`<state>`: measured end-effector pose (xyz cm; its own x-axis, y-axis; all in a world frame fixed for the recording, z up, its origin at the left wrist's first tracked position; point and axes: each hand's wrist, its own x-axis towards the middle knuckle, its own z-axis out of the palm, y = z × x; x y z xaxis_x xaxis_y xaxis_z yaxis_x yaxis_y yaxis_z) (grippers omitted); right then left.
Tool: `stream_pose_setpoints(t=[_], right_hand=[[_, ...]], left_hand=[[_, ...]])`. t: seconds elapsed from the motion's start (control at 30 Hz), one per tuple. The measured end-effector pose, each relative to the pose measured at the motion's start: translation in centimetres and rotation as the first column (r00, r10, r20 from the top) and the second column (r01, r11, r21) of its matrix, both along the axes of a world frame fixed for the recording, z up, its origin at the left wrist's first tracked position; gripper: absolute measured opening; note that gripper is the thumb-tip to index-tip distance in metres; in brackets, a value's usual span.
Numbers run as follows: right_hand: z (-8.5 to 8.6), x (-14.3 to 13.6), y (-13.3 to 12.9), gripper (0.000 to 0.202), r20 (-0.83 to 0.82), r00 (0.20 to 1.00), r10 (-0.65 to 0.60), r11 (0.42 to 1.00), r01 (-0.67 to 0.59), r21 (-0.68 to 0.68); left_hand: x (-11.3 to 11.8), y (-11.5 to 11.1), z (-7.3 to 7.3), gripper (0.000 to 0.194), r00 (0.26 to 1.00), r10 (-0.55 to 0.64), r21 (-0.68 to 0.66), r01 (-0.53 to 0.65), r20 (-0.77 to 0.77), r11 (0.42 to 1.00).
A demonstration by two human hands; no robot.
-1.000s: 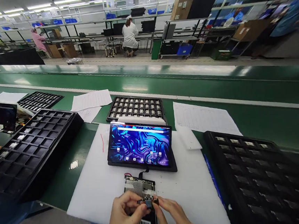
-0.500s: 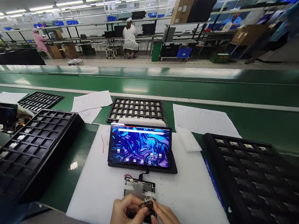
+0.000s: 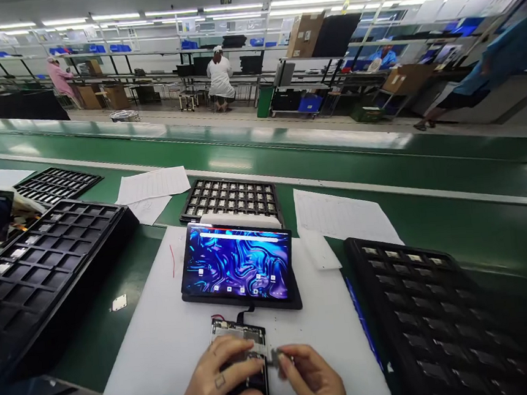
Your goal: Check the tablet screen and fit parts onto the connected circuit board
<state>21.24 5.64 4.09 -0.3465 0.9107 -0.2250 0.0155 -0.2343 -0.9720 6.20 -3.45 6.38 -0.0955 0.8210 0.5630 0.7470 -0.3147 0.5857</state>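
Observation:
A lit tablet (image 3: 237,264) with a blue swirl screen is propped on a white foam mat (image 3: 165,341). A cable runs from it to a bare circuit board (image 3: 244,334) lying just in front. My left hand (image 3: 215,383) rests flat on the board's near end, holding it down. My right hand (image 3: 311,381) pinches a small grey component (image 3: 274,357) at the board's right edge.
Black compartment trays sit at left (image 3: 43,266), right (image 3: 439,311) and behind the tablet (image 3: 229,197). Paper sheets (image 3: 339,215) lie on the green conveyor (image 3: 380,162). A small white part (image 3: 118,303) lies left of the mat. People work at benches far behind.
Both hands were pinching a small part over the board's middle. Now my right hand has drawn it off to the board's right edge and my left hand lies flat on the board.

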Motion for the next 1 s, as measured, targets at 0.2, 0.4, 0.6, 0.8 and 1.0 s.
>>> stream_pose_setpoints(t=[0.2,0.4,0.6,0.8,1.0], right_hand=[[-2.1,-0.3,1.3,0.025,0.332,0.937,-0.111,0.934,-0.015,0.356],[-2.8,-0.4,1.4,0.018,0.352,0.929,-0.113,0.845,-0.096,0.526],[-3.0,-0.4,1.4,0.02,0.371,0.921,-0.114,0.822,-0.122,0.556],[-3.3,-0.2,1.4,0.018,0.392,0.913,-0.114,0.821,-0.136,0.555],[-2.1,-0.5,2.0,0.019,0.381,0.922,-0.07,0.827,-0.16,0.539]], left_hand=[[0.3,1.2,-1.5,0.021,0.993,0.094,-0.228,-0.107,-0.065,0.968],[0.5,1.4,-2.7,0.022,0.987,0.091,-0.245,-0.12,-0.13,0.962],[0.5,1.2,-2.8,0.026,0.989,0.101,-0.261,-0.125,-0.104,0.957],[0.6,1.2,-3.0,0.028,0.99,0.114,-0.279,-0.131,-0.079,0.951],[0.5,1.4,-2.8,0.026,0.994,0.085,-0.289,-0.101,-0.069,0.952]])
